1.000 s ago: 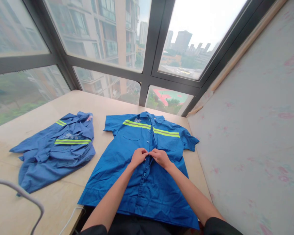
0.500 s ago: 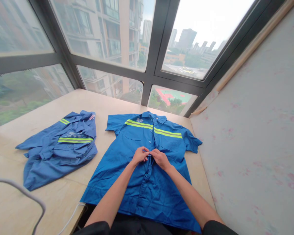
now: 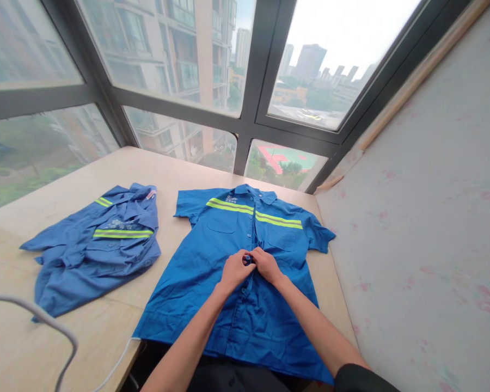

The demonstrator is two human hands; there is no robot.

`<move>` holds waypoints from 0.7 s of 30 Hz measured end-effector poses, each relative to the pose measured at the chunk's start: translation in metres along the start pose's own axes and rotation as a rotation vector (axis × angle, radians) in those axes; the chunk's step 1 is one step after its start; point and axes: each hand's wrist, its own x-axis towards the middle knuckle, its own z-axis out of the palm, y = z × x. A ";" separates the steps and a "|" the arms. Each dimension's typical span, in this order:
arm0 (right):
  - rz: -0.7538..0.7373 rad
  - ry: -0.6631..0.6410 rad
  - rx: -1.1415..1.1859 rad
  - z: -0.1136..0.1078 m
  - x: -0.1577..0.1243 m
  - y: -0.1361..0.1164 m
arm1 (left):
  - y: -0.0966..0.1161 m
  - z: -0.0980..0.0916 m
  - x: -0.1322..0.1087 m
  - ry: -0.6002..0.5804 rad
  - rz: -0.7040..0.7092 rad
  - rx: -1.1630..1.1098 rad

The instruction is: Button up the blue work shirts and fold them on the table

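Observation:
A blue short-sleeved work shirt (image 3: 212,256) with a yellow-green and grey reflective stripe lies front up, collar toward the window. Its front placket is partly parted in the middle, and several buttons show along it. My left hand (image 3: 237,269) is closed on the placket near mid-shirt, thumb and forefinger curled around a button and fabric. Right beside it, my right hand (image 3: 265,265) pinches the other edge of the placket. The fingertips of both hands meet there, and the exact hold on the button is partly hidden.
A second blue work shirt (image 3: 118,256), loosely crumpled, lies on the light wooden table (image 3: 8,234) to the left. A grey cable (image 3: 44,316) and a thin white cable (image 3: 118,362) are at the lower left. Framed windows (image 3: 249,120) stand behind; a flowered wall (image 3: 424,228) borders the right.
My left hand has turned, its thumb now stretched toward my right hand below the button. My right hand stays almost in place on the placket. The view has shifted slightly.

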 end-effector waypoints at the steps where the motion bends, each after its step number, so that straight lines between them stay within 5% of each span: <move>1: -0.001 -0.003 -0.005 -0.001 0.000 0.000 | 0.002 0.002 -0.002 0.018 -0.021 0.049; 6: -0.003 -0.044 0.001 -0.005 0.001 -0.001 | 0.007 0.016 -0.006 0.124 -0.083 0.221; 13: -0.011 -0.100 0.122 -0.015 0.005 -0.001 | -0.003 0.023 -0.006 0.248 -0.152 -0.003; 21: -0.066 -0.140 0.204 -0.022 0.010 0.005 | -0.005 0.028 -0.007 0.294 -0.104 0.062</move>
